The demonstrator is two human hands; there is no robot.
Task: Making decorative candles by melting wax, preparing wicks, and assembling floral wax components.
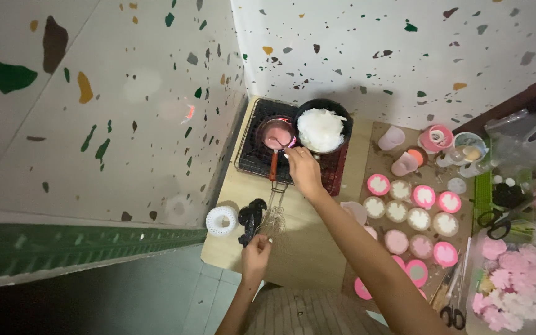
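1. The right hand (302,169) reached over the small stove (262,158) at the back of the bench (308,248), its fingers closed on a thin stirring tool whose tip dipped into the small pan (276,133) of pink liquid.
2. The pink liquid looked fully melted, so that part of the work seemed well on; the black pot (322,127) just beside it was heaped with white flakes that looked unmelted.
3. The left hand (255,251) sat near the front edge of the bench, fingers clenched around the handle end of a wire whisk (274,214), next to a black object (250,218) and a white ring-shaped mould (221,220).
4. To the right, round pink moulds (410,214) lay in rows; most appeared already filled with pale or pink material.
5. A few moulds nearer the front looked empty, so some pouring seemed left.
6. Pink and white flower shapes (507,285) lay finished at the far right, near scissors (453,313).
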